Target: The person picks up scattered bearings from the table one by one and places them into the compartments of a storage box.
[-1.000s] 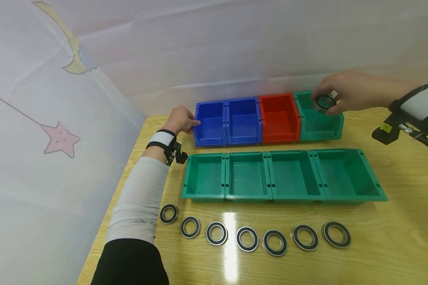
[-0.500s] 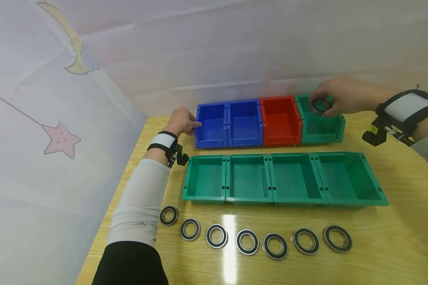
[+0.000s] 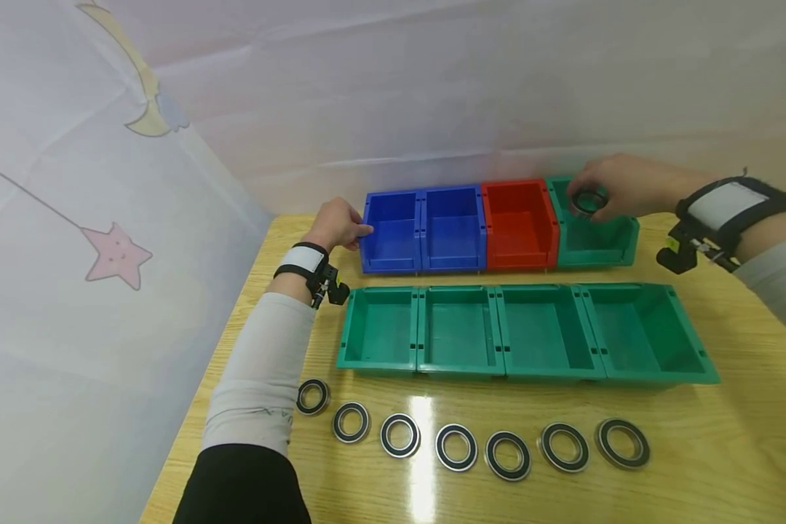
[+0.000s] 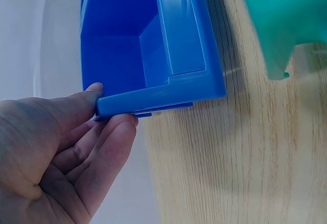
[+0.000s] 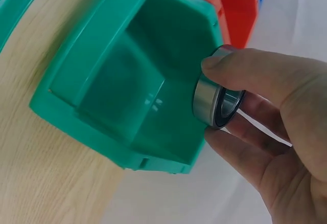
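Note:
Between thumb and fingers, my right hand [image 3: 629, 185] pinches a ball bearing [image 5: 208, 100] by its steel outer ring. The bearing is at the mouth of the green bin [image 5: 122, 91] at the right end of the back row; no other thing shows inside that bin. At the opposite end of the row, my left hand [image 3: 335, 224] grips the side wall of the leftmost blue bin [image 4: 148, 93]. Its thumb lies at the inner side of the rim, with the fingers outside and below. A red bin [image 3: 519, 222] and a second blue bin [image 3: 452, 225] stand between the two.
In front of the back row stands a row of several joined green bins [image 3: 461, 331]. Nearer still, several bearings lie flat in a curved line on the wooden table, from a small bearing [image 3: 312, 397] to a wider bearing [image 3: 622, 442]. A white printed cloth [image 3: 432, 94] hangs behind.
My right hand has lowered the bearing a little toward the green bin, and its forearm has come further into view. The left hand keeps its grip on the blue bin.

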Demonstrator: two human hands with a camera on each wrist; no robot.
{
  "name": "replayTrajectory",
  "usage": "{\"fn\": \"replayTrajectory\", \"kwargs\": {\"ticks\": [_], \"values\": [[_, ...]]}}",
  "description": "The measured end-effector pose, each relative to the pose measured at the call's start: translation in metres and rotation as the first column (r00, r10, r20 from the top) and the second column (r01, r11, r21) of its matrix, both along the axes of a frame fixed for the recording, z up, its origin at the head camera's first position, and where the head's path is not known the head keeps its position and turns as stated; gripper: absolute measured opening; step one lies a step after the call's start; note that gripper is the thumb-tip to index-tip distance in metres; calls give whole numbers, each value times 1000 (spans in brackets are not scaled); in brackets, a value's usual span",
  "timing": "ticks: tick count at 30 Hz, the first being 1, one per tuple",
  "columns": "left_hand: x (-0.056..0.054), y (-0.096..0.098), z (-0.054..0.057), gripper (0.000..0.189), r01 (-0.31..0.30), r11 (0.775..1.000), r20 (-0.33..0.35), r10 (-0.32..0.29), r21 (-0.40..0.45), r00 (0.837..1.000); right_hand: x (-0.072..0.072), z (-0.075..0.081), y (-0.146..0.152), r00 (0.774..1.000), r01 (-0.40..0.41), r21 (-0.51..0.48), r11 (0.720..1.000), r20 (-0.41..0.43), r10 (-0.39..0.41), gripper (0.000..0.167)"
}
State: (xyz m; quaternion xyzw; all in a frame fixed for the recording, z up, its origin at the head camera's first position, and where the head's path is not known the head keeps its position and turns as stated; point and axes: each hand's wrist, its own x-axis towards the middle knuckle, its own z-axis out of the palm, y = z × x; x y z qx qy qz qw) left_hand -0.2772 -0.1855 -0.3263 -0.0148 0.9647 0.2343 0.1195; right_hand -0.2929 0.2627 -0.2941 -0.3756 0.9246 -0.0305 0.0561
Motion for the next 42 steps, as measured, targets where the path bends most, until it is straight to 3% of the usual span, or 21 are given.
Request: {"fn": "replayTrajectory", "kwargs": {"ticks": [22,34,42], "values": [[-1,5,-1,38,-34,997,23,33,63,999,-7,-18,3,999,26,24,999,19,-26,43],[1,4,2,37,-17,999,3,17,33,1000,-13,-33,3,999,21,32,999,47,-23,42],[3,6,5,38,-27,999,14,26,35,1000,-14,-39,4,993,37,31,999,111,-40,37]]}}
